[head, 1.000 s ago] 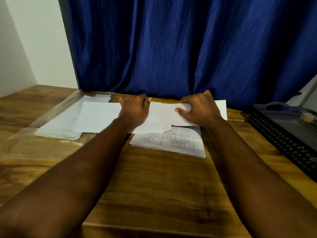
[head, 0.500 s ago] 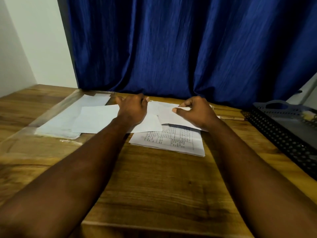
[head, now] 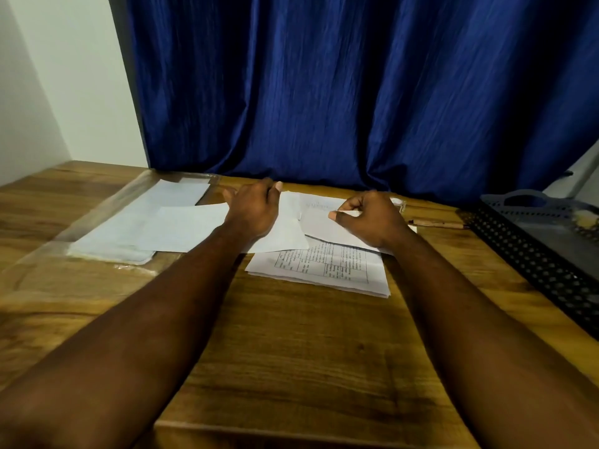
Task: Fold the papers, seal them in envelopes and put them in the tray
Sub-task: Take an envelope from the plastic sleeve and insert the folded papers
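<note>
A white sheet of paper (head: 285, 233) lies across the far middle of the wooden table. My left hand (head: 251, 210) rests on its left half with fingers spread flat. My right hand (head: 369, 218) pinches the sheet's right part (head: 319, 222) between thumb and curled fingers and holds it folded over toward the left. Under the sheet lies a stack of printed papers (head: 324, 270) with a table on the top page. White envelopes (head: 139, 222) lie in a clear plastic sleeve at the left. The black mesh tray (head: 531, 251) stands at the right edge.
A pen-like stick (head: 437, 224) lies between my right hand and the tray. A blue curtain (head: 356, 92) hangs right behind the table's far edge. A white wall closes the left side. Bare wood runs along the near half of the table.
My right hand has lifted the sheet's right end and brought it leftward over the sheet, folding it. My left hand stayed on the left half, its fingers now flatter.
</note>
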Tool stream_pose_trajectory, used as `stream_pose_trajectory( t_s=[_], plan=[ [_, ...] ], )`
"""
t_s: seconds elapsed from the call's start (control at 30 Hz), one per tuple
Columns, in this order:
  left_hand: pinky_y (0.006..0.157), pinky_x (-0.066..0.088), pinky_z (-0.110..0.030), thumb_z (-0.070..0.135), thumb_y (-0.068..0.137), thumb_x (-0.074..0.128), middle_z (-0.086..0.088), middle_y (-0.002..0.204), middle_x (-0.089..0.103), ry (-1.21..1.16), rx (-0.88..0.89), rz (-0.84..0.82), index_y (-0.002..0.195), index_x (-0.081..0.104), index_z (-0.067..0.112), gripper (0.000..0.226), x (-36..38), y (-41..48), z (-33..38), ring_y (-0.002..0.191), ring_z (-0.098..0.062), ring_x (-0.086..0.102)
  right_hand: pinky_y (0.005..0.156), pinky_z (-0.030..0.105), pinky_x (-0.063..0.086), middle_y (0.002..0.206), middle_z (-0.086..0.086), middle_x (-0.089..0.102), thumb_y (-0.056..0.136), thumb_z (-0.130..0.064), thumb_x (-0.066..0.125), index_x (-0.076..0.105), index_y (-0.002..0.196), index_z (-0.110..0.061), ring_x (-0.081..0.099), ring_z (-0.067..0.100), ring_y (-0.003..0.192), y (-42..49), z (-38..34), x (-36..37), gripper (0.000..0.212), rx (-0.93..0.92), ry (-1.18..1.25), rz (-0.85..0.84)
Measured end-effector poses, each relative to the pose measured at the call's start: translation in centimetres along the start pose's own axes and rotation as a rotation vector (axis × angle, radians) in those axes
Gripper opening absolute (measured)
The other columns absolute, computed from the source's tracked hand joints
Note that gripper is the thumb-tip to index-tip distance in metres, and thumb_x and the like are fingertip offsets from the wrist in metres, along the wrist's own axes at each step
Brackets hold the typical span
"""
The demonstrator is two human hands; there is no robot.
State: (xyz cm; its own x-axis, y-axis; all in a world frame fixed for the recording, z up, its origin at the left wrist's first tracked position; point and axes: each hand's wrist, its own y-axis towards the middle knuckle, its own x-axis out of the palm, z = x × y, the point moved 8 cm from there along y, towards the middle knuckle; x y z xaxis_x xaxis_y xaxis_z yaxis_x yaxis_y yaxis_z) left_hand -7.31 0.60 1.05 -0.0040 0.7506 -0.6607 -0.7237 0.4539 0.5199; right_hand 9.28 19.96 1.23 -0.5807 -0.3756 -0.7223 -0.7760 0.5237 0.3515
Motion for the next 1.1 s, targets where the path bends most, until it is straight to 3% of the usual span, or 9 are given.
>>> stream_pose_trajectory(
  t_s=[0.17, 0.33, 0.47, 0.57, 0.63, 0.7, 0.87, 0.93, 1.1],
  plan=[
    [0.104, 0.045, -0.064, 0.054, 0.110, 0.034, 0.000, 0.082, 0.064, -0.226, -0.095, -0.029, 0.094, 0.062, 0.018, 0.048, 0.3, -0.4, -0.9, 0.090, -0.024, 0.063, 0.080, 0.017, 0.047, 0.104, -0.018, 0.078, 0.096, -0.043, 0.077, 0.084, 0.105, -0.024, 0.068, -0.005, 0.096, -0.2, -0.8, 0.1, 0.022, -0.091, 0.112, -0.003],
    [0.096, 0.046, -0.042, 0.048, 0.112, 0.038, -0.002, 0.101, 0.065, -0.303, -0.141, -0.066, 0.109, 0.066, 0.011, 0.047, 0.0, -0.9, -0.4, 0.103, -0.024, 0.061, 0.090, 0.012, 0.044, 0.109, -0.019, 0.078, 0.098, -0.039, 0.075, 0.083, 0.107, -0.025, 0.066, -0.010, 0.106, -0.2, -1.5, 0.6, 0.019, -0.132, 0.221, -0.066],
    [0.110, 0.041, -0.059, 0.052, 0.111, 0.035, -0.002, 0.101, 0.066, -0.240, -0.108, -0.085, 0.102, 0.062, 0.021, 0.042, 0.2, -0.9, -0.6, 0.105, -0.026, 0.061, 0.084, 0.015, 0.044, 0.101, -0.026, 0.073, 0.099, -0.038, 0.074, 0.083, 0.106, -0.026, 0.063, -0.010, 0.101, 0.2, -0.6, 1.3, 0.016, -0.038, 0.288, -0.117],
    [0.113, 0.031, -0.055, 0.045, 0.112, 0.040, 0.000, 0.099, 0.065, -0.053, -0.002, -0.155, 0.102, 0.057, 0.023, 0.030, 0.7, -0.9, 0.2, 0.105, -0.027, 0.061, 0.085, 0.023, 0.049, 0.098, -0.025, 0.072, 0.099, -0.037, 0.075, 0.083, 0.107, -0.023, 0.065, -0.006, 0.097, 0.3, 0.5, 2.1, 0.018, 0.039, 0.285, -0.206],
    [0.108, 0.029, -0.049, 0.037, 0.106, 0.056, 0.003, 0.115, 0.060, 0.092, 0.079, -0.193, 0.107, 0.055, 0.025, 0.012, 0.9, -1.0, 1.1, 0.114, -0.022, 0.055, 0.093, 0.029, 0.053, 0.101, -0.020, 0.076, 0.096, -0.038, 0.078, 0.085, 0.101, -0.023, 0.068, 0.000, 0.101, 0.5, 0.9, 2.4, 0.018, 0.035, 0.223, -0.215],
    [0.099, 0.037, -0.036, 0.030, 0.098, 0.070, 0.005, 0.127, 0.056, 0.113, 0.119, -0.213, 0.116, 0.058, 0.026, 0.021, 0.9, -1.3, 1.9, 0.118, -0.019, 0.052, 0.103, 0.038, 0.056, 0.103, -0.014, 0.079, 0.092, -0.038, 0.082, 0.085, 0.096, -0.024, 0.070, 0.005, 0.105, 0.7, 1.0, 2.8, 0.015, 0.007, 0.169, -0.199],
    [0.073, 0.045, -0.020, 0.025, 0.095, 0.076, 0.012, 0.109, 0.068, -0.082, 0.097, -0.414, 0.101, 0.075, 0.027, 0.007, 1.6, -1.8, 2.0, 0.099, -0.009, 0.062, 0.100, 0.040, 0.058, 0.106, -0.014, 0.077, 0.092, -0.032, 0.082, 0.081, 0.094, -0.026, 0.068, 0.007, 0.107, 0.5, 0.2, 3.2, 0.007, -0.041, 0.099, -0.187],
    [0.076, 0.045, -0.019, 0.030, 0.097, 0.074, 0.016, 0.111, 0.067, -0.078, 0.119, -0.504, 0.109, 0.078, 0.028, 0.013, 1.3, -1.9, 2.2, 0.102, -0.005, 0.061, 0.099, 0.039, 0.058, 0.105, -0.014, 0.077, 0.092, -0.032, 0.081, 0.081, 0.093, -0.027, 0.068, 0.006, 0.106, 0.4, 0.0, 3.2, 0.006, -0.069, 0.081, -0.178],
    [0.107, 0.043, -0.029, 0.031, 0.099, 0.072, 0.010, 0.139, 0.052, 0.030, 0.193, -0.692, 0.132, 0.072, 0.035, 0.034, 1.8, -2.2, 2.3, 0.124, -0.010, 0.050, 0.097, 0.036, 0.056, 0.112, -0.013, 0.073, 0.092, -0.034, 0.080, 0.079, 0.095, -0.029, 0.065, 0.009, 0.111, 0.3, 0.1, 3.2, 0.005, -0.060, 0.047, -0.160]
  ],
)
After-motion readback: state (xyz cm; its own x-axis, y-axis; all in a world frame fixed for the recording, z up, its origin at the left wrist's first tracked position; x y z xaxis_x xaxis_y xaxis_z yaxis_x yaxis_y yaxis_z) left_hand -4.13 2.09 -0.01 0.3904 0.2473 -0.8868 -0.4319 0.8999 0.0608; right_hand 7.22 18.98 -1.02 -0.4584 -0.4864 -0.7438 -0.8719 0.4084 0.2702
